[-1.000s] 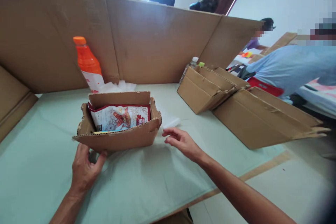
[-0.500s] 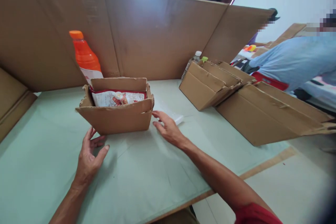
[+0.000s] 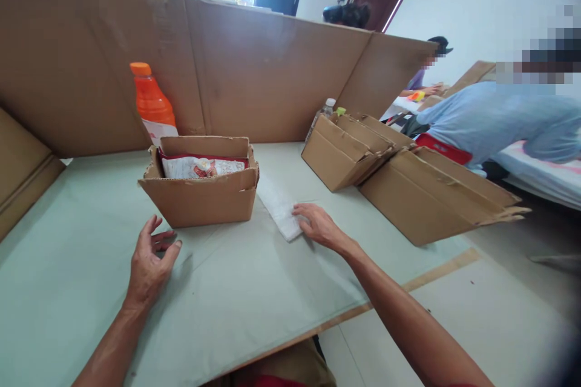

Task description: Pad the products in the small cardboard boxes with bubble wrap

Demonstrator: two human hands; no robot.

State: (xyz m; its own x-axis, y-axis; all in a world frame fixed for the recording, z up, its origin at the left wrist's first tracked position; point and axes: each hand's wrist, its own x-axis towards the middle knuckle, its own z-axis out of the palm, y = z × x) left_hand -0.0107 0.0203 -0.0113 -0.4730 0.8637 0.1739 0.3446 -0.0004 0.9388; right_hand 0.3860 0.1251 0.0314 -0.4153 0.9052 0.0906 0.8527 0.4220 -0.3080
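Observation:
A small open cardboard box (image 3: 209, 202) stands on the pale green table cover, holding a white packet with a printed picture (image 3: 181, 168) and something dark red behind it. My left hand (image 3: 152, 263) is just in front of the box's near left corner, apart from it, fingers curved and spread around nothing. To the right of the box lies a flat white folded sheet or packet (image 3: 282, 217); its exact kind is unclear. At its right edge is my right hand (image 3: 320, 227), fingertips over or against it, thumb and fingers apart.
An orange bottle (image 3: 154, 103) stands behind the box. Two cardboard boxes (image 3: 340, 154) (image 3: 422, 199) sit at the right, with a clear bottle (image 3: 323, 112) behind them. Cardboard panels (image 3: 263, 72) wall the table's back and left. A person in a light blue shirt (image 3: 503, 121) is at far right.
My right hand has left the box's right side and moved right to the white sheet, whose near end now lies closer to me. My left hand hardly moved. The view has shifted slightly.

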